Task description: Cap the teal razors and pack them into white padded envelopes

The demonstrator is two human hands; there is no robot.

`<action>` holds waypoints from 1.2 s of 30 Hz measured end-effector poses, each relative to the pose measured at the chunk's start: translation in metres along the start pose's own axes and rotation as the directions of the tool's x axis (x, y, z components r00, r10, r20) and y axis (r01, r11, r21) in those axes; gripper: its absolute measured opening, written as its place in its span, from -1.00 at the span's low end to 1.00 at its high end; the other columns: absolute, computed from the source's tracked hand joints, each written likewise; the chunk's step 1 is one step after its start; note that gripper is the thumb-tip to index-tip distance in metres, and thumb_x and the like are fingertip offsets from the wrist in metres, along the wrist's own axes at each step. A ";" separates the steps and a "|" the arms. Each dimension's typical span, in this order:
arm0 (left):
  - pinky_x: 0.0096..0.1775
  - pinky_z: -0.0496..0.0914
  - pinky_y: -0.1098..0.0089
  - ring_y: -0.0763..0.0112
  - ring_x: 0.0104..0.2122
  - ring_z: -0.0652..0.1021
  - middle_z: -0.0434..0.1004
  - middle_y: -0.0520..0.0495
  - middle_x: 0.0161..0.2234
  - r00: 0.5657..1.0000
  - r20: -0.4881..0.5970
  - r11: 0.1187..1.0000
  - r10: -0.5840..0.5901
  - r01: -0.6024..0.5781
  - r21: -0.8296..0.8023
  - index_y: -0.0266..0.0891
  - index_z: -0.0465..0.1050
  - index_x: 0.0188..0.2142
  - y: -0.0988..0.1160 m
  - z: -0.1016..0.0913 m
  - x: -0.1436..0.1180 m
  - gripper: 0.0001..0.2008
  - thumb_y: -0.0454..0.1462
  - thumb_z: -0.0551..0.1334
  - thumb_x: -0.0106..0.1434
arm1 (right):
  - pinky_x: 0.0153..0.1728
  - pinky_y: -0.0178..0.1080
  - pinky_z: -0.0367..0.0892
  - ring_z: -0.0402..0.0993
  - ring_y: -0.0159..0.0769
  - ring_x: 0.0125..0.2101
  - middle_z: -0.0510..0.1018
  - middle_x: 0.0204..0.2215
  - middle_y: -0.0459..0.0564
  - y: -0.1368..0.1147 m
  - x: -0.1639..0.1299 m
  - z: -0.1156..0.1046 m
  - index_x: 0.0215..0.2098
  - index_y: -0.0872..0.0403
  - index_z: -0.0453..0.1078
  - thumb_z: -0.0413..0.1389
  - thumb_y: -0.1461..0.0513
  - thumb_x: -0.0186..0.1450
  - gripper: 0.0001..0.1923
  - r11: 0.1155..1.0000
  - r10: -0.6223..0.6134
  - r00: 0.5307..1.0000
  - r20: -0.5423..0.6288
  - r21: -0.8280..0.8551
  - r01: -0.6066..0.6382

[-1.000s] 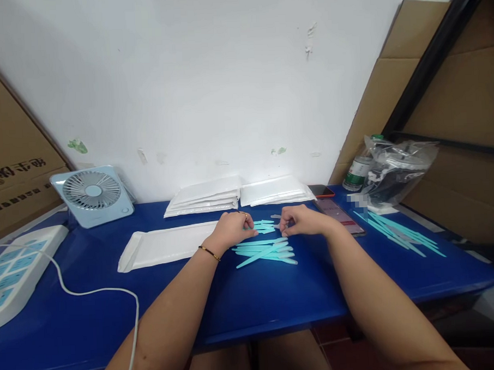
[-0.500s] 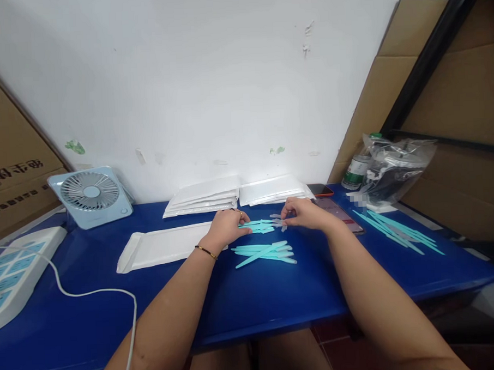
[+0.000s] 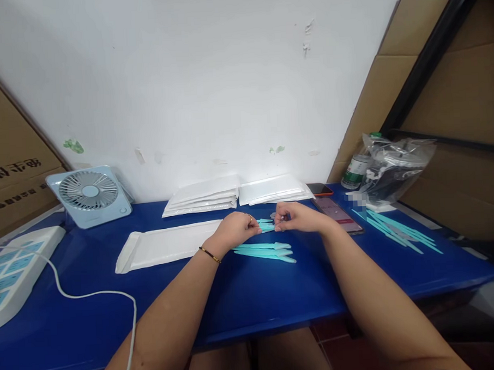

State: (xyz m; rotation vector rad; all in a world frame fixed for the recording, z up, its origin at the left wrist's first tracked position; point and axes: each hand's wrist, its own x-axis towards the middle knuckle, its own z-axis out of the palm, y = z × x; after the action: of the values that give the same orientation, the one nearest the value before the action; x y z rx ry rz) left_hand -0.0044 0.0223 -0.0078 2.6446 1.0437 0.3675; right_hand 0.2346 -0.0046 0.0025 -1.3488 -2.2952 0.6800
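The near half of the blue worktop (image 3: 252,299) lies bare in front of the hands, crossed only by a white cable (image 3: 92,294) on the left. Behind the hands, stacked white envelopes (image 3: 202,197) line the wall, and a flat envelope (image 3: 167,244) fills the strip to the left, with a fan (image 3: 88,194) beyond it. To the right, a phone (image 3: 337,214), loose teal sticks (image 3: 400,230) and a plastic bag (image 3: 393,167) crowd the corner.

Glossy blue table (image 3: 276,298), smooth turquoise plastic sticks (image 3: 266,251).
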 end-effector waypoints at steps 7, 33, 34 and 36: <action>-0.28 0.27 0.42 0.33 -0.29 0.52 0.58 0.02 -0.30 0.990 -0.118 0.995 -0.080 0.086 0.048 -0.10 0.54 -0.27 -0.018 0.003 0.003 -0.75 -0.07 0.19 0.16 | -0.43 -0.31 0.19 0.34 -0.33 -0.42 0.46 -0.41 -0.05 0.018 0.000 -0.005 -0.39 0.07 0.50 0.26 0.03 0.02 -0.69 0.986 0.140 0.976 -0.169 -0.068 -0.154; -0.33 0.23 0.43 0.40 -0.37 0.49 0.55 0.06 -0.40 0.986 -0.083 0.987 -0.143 0.148 0.058 -0.13 0.51 -0.35 -0.017 -0.008 -0.002 -0.79 -0.09 0.20 0.15 | -0.40 -0.31 0.20 0.36 -0.31 -0.40 0.50 -0.41 -0.03 0.010 -0.005 -0.009 -0.41 0.09 0.50 0.20 0.13 0.08 -0.81 0.976 0.175 0.980 -0.098 -0.117 -0.186; -0.32 0.24 0.43 0.39 -0.35 0.49 0.54 0.06 -0.37 0.986 -0.092 0.988 -0.136 0.141 0.055 -0.12 0.51 -0.33 -0.016 -0.009 -0.003 -0.76 -0.06 0.22 0.11 | -0.40 -0.31 0.20 0.36 -0.30 -0.39 0.50 -0.41 -0.03 0.010 -0.005 -0.009 -0.40 0.09 0.50 0.21 0.12 0.07 -0.80 0.975 0.175 0.978 -0.109 -0.115 -0.188; -0.31 0.24 0.43 0.36 -0.31 0.49 0.54 0.05 -0.32 0.992 -0.093 0.994 -0.084 0.091 0.067 -0.12 0.51 -0.33 -0.010 -0.010 -0.004 -0.71 0.00 0.26 0.05 | -0.39 -0.31 0.21 0.37 -0.31 -0.39 0.50 -0.40 -0.02 0.008 -0.005 -0.009 -0.40 0.08 0.51 0.22 0.13 0.06 -0.80 0.982 0.141 0.985 -0.100 -0.108 -0.152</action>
State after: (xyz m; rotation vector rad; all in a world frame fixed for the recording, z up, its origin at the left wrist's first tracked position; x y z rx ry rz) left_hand -0.0168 0.0282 -0.0030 2.6548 1.2180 0.4421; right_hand 0.2478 -0.0037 0.0049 -1.5817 -2.2080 0.5243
